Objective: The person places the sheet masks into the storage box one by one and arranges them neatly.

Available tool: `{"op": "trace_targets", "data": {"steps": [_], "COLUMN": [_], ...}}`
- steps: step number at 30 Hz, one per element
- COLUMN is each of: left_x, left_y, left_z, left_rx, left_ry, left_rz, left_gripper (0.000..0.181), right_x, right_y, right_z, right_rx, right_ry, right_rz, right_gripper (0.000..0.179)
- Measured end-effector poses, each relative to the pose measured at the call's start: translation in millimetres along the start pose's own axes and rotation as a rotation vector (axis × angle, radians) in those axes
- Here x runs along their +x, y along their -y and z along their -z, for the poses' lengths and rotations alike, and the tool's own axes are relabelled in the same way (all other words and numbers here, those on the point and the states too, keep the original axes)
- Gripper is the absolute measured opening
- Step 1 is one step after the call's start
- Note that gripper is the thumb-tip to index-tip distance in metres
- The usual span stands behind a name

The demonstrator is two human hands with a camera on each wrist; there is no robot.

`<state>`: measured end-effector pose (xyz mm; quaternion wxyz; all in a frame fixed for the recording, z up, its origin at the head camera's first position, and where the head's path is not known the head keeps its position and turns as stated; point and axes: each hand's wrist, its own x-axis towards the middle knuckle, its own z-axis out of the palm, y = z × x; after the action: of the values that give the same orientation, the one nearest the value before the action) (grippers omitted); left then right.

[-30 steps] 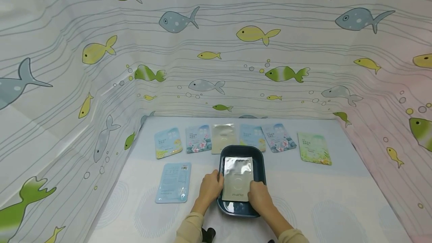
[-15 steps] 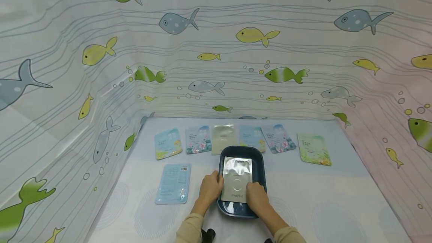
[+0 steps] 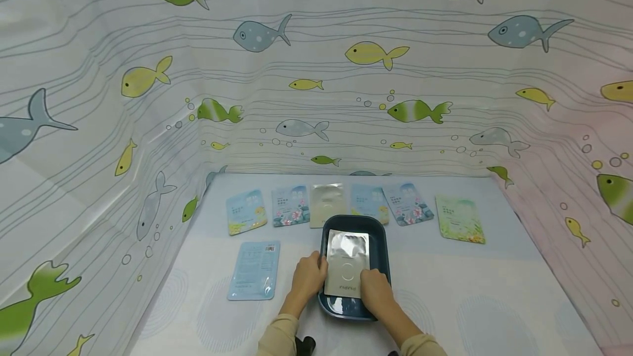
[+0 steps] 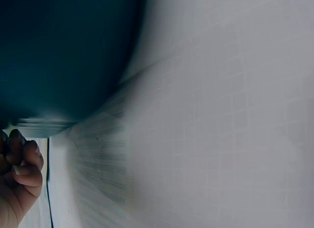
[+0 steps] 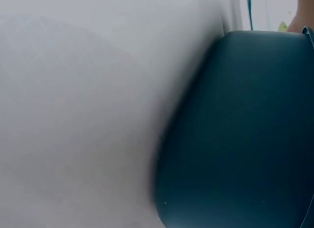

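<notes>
A dark blue rectangular tray [image 3: 379, 243] stands in front of the person in the head view. Over its inside lies a silver-beige foil face mask packet [image 3: 348, 260], with a round mark and upside-down lettering. My left hand [image 3: 310, 274] grips the tray's left rim; the left wrist view shows that hand's curled fingers [image 4: 28, 171] just below the tray wall [image 4: 59, 51]. With curled fingers, my right hand [image 3: 377, 291] pinches the packet's lower right edge above the tray. The right wrist view is mostly the tray's outer wall [image 5: 240, 130], with a sliver of hand at top right.
Behind the tray several packets form a row: a blue one [image 3: 246, 212], a floral one [image 3: 290, 206], a beige one [image 3: 327, 202] and a green one [image 3: 460, 218] among them. A light blue packet [image 3: 254, 271] lies left. A fish-print curtain [image 3: 306, 98] encloses the white table [image 3: 475, 290].
My right hand has shifted slightly left, and the packet has moved slightly left with it. The left hand keeps its grip on the tray. The head view has tilted up a little.
</notes>
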<state>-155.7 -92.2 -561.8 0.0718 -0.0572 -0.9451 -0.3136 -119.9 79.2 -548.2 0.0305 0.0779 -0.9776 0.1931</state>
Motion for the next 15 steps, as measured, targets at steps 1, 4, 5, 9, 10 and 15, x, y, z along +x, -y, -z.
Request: {"op": "trace_targets", "data": {"steps": [1,4,5,9,10,15], "left_x": [0.0,-0.3,-0.3,-0.6,-0.5,-0.6], "left_y": [-0.1,-0.4,-0.3,-0.3,-0.3,-0.8], "left_z": [-0.1,-0.5,-0.7,-1.3,-1.3,-0.9], "left_rx": [0.003,0.007,0.009,0.007,0.009,0.013], "left_ry": [-0.006,-0.022,-0.027,-0.029,-0.029,-0.029], "left_rz": [-0.002,-0.009,-0.011,-0.01,-0.009,-0.007], "left_gripper": [0.028,0.029,0.029,0.029,0.029,0.028], "right_x": [-0.1,0.3,0.4,3.0,4.4,13.5], "right_y": [-0.3,-0.9,-1.6,-8.1,-11.1,-34.3], "right_z": [-0.6,-1.1,-0.4,7.2,10.1,27.2], "right_rx": [0.002,0.002,0.02,0.144,0.194,0.396], "right_ry": [0.002,-0.021,-0.031,-0.081,-0.104,-0.231], "right_rz": [-0.001,0.013,0.022,0.046,0.051,0.054], "right_gripper": [0.033,0.029,0.026,0.015,0.013,0.009]}}
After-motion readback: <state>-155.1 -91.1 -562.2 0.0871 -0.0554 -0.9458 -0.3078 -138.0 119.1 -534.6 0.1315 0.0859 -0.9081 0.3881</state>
